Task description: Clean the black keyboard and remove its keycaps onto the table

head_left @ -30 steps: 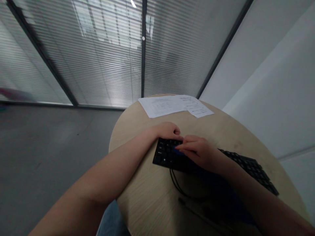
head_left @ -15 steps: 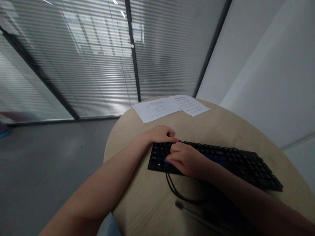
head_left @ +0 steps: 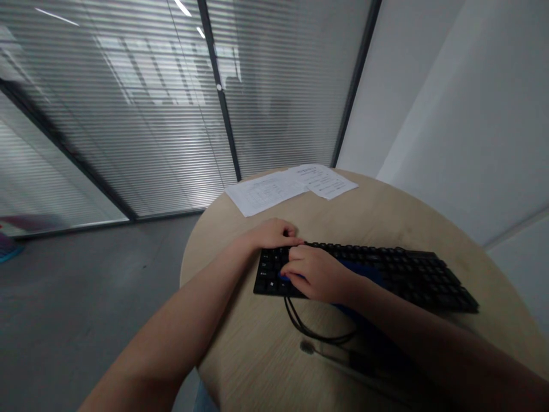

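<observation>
A black keyboard (head_left: 412, 274) lies slantwise on the round wooden table. At its far left corner my left hand (head_left: 277, 233) is curled with the thumb along the back edge, gripping the keyboard. My right hand (head_left: 319, 273) is closed, fingers bent down onto the left-side keys. Pinched in it is a blue cloth (head_left: 364, 271); a bit of blue shows at the fingertips, and more spreads under my wrist and forearm. My right arm hides part of the keyboard and cloth.
A black cable (head_left: 300, 326) loops out from under the keyboard's near side. Nearer me lies a thin-handled tool with a small round brush-like head (head_left: 307, 347). Printed papers (head_left: 274, 191) lie at the table's (head_left: 429, 223) far edge, before a glass partition with blinds (head_left: 171, 131).
The view has shifted slightly, so the table and keyboard sit a little further left. My right hand stays on the left keys with the cloth; my left hand keeps its place at the corner.
</observation>
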Demonstrator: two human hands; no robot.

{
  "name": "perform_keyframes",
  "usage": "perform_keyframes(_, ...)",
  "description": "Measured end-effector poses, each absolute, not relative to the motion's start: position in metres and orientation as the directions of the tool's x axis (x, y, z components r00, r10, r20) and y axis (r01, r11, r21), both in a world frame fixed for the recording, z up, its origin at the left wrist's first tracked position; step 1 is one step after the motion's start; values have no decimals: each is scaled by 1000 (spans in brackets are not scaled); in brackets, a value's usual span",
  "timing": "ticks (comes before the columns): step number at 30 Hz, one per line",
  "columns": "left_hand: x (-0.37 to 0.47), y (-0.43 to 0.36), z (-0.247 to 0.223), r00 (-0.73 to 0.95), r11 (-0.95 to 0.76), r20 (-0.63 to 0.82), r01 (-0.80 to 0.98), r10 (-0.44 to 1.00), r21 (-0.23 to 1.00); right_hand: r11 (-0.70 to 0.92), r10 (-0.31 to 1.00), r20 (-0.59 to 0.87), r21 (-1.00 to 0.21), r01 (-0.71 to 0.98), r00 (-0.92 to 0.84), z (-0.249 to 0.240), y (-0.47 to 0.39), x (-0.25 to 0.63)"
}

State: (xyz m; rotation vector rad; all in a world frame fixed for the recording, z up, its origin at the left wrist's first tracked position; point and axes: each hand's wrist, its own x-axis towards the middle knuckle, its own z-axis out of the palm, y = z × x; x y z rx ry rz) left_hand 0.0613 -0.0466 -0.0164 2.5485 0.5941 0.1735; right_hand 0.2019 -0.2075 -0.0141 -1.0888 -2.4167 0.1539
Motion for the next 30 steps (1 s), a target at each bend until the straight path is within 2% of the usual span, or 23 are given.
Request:
perform_keyframes(4, 61, -46, -14, 899, -771, 2, 374, 437, 515, 646, 759, 436, -404, 648, -484, -2, -209, 211)
perform_keyframes(8, 61, -44, -15, 908, -772, 3, 354, 418, 527, 596, 803, 362, -471, 650, -474, 13, -212, 222)
perform_keyframes(13, 62, -46, -16, 900, -773, 7, 371, 437, 515, 617, 783, 225, -398, 678, -580, 10, -213, 221)
perform_keyframes(21, 62, -49, -13, 890, -772, -5, 398, 456, 495, 631, 775, 232, -229, 741, -588, 2, -214, 211)
perform_keyframes(26, 63, -48, -13, 889, -773, -15, 407, 459, 486, 665, 746, 192, -265, 699, -637, 9, -216, 216)
perform_keyframes(30, 63, -46, -14, 892, -777, -12, 399, 451, 487, 610, 792, 203, -286, 739, -576, 13, -215, 219)
